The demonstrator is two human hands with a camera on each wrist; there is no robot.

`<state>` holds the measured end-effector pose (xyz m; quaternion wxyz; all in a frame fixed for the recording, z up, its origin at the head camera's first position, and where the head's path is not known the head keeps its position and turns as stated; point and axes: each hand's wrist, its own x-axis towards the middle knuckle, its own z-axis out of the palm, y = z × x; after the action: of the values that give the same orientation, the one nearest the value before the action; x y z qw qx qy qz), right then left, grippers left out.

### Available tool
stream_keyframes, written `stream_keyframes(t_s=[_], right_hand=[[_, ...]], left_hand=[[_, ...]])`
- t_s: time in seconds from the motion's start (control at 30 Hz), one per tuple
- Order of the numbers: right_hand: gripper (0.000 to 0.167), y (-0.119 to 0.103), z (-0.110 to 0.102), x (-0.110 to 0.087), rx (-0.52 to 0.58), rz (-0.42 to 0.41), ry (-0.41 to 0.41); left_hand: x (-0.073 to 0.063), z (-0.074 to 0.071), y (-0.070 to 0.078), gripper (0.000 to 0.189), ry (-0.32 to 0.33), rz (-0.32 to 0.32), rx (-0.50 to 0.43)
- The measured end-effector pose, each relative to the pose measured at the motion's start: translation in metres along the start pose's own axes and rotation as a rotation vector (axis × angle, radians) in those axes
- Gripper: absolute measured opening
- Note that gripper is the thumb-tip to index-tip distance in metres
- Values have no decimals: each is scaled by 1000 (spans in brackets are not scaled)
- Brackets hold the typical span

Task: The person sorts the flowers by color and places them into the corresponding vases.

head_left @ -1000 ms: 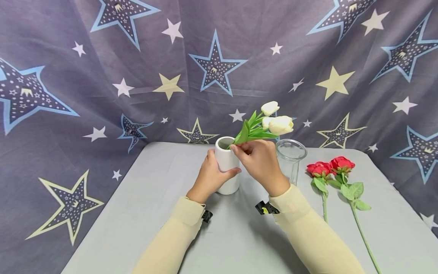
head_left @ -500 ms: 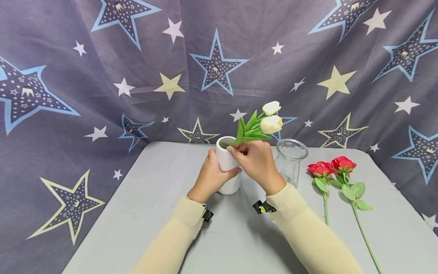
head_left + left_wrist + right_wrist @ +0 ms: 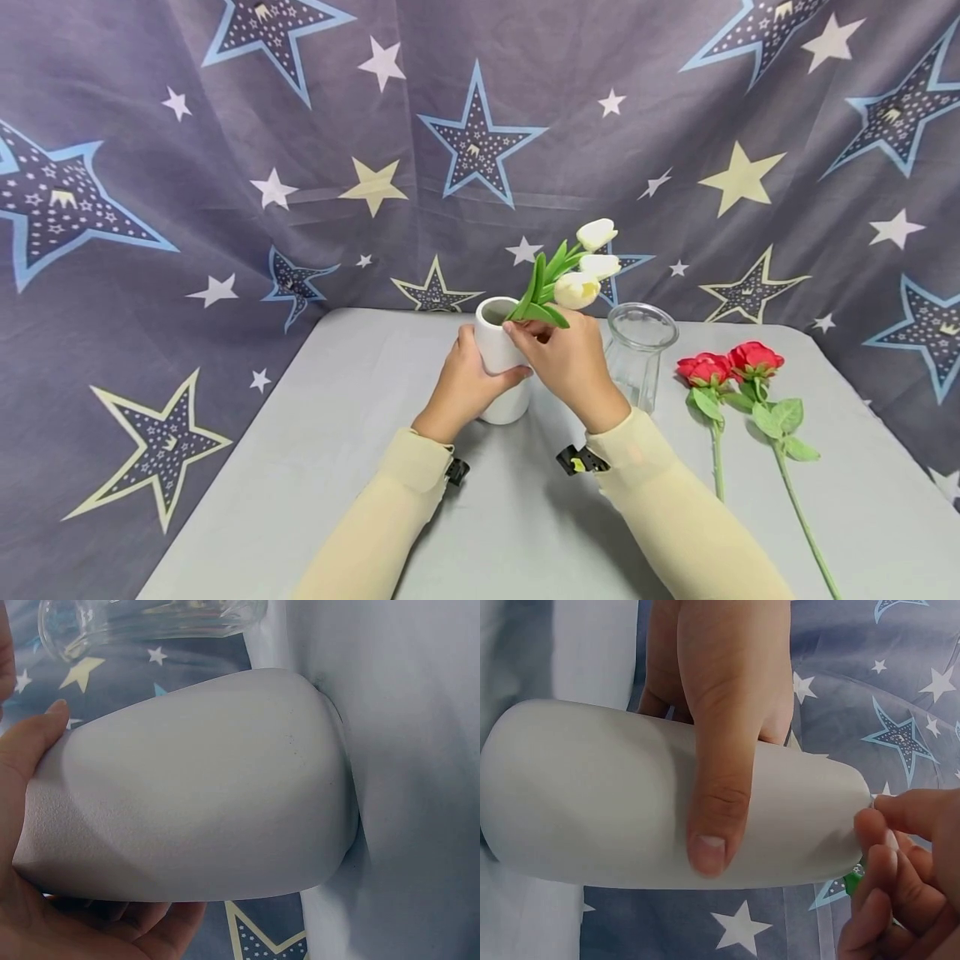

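Observation:
A white vase (image 3: 504, 407) stands upright on the table, and my left hand (image 3: 467, 385) grips it round its upper side, thumb across the front. In the right wrist view that thumb of the left hand (image 3: 724, 787) lies flat along the vase (image 3: 592, 795). At the vase's rim my right hand (image 3: 573, 358) pinches the stems of several white tulips (image 3: 576, 290). Their green leaves (image 3: 538, 292) and heads lean to the right over that hand, and the stem ends are hidden by the fingers and the rim.
Just right of my right hand stands a clear glass vase (image 3: 637, 358). Two red roses (image 3: 705, 369) with long green stems lie on the grey table (image 3: 337, 400) at the right. A star-patterned cloth (image 3: 322, 125) hangs behind.
The tulip heads have swung left and turned in my right hand, closer to the white vase. My left hand and the vase have hardly moved.

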<state>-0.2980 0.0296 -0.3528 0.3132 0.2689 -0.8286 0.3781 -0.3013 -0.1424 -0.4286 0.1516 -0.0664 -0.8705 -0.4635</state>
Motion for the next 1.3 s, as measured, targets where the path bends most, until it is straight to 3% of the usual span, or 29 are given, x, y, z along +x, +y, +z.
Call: stream_keyframes(t_s=[0.3, 0.7, 0.93, 1.3], right_hand=[[8, 0, 1, 1, -3, -42, -1], [12, -1, -1, -5, 32, 61, -5], [9, 0, 1, -4, 26, 45, 14], [13, 2, -1, -9, 66, 122, -33]], left_hand=[[0, 0, -1, 95, 6, 1, 9], [0, 0, 2, 93, 2, 0, 17], [0, 0, 1, 94, 7, -3, 17], [1, 2, -1, 92, 13, 1, 14]])
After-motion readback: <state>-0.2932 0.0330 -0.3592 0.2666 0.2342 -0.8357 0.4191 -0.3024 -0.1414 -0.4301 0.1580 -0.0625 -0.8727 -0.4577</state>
